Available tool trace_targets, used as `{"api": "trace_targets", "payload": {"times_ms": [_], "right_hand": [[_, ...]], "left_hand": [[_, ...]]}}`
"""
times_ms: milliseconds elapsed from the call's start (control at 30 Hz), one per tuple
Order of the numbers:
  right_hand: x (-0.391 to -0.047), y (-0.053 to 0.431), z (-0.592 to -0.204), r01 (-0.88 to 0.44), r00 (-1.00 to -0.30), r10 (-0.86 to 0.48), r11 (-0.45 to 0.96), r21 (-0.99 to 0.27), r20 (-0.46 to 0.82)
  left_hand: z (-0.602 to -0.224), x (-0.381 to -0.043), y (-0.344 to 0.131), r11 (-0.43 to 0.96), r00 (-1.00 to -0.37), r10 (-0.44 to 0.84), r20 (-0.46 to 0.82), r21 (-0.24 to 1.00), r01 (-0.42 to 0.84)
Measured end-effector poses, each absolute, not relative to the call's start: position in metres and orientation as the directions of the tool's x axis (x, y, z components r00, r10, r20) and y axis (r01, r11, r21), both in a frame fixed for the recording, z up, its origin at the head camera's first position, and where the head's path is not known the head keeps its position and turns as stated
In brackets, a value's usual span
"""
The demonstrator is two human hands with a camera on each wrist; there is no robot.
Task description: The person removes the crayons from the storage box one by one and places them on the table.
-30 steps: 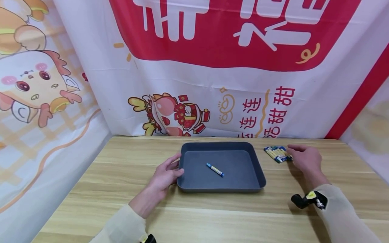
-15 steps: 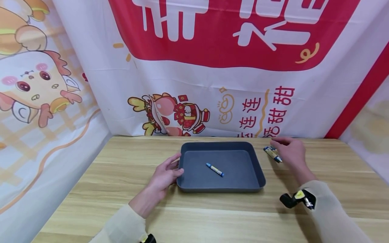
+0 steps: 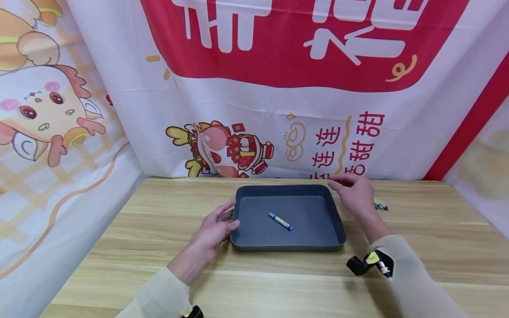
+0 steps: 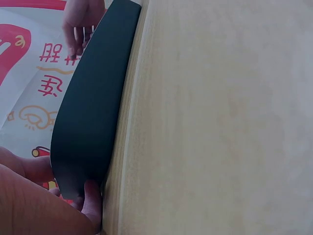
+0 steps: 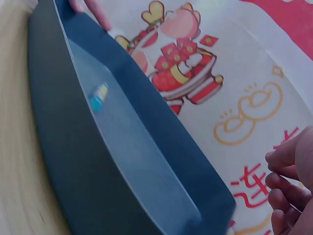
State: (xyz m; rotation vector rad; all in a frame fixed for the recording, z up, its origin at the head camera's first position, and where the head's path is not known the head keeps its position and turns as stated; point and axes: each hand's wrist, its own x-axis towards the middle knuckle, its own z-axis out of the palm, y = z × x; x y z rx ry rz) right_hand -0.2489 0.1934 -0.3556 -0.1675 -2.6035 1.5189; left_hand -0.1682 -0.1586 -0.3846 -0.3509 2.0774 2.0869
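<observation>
My left hand holds the left rim of a dark grey rectangular tray, with the thumb on the near side, as the left wrist view also shows. A single blue crayon lies in the middle of the tray; the right wrist view catches the same crayon from its tip. Over the tray's back right corner hovers my right hand, its fingers loosely bent and thumb near the index finger; nothing shows between them. Ends of several crayons peek out right of that wrist, the others hidden behind it.
A wooden table carries everything. Its back edge meets a white and red printed cloth, and another printed cloth hangs along the left side. Both sleeves bear black wrist mounts.
My right hand has moved left from the right end of the crayon row, across the row, to the tray's back right corner. The left hand, tray and blue crayon stay put.
</observation>
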Motion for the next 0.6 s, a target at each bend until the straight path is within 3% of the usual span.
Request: {"api": "trace_targets", "payload": {"times_ms": [600], "right_hand": [[-0.236, 0.134, -0.374, -0.091, -0.994, 0.011, 0.499, -0.862, 0.111]], "left_hand": [[-0.384, -0.17, -0.161, -0.01, -0.954, -0.032, -0.297, 0.955, -0.297]]}}
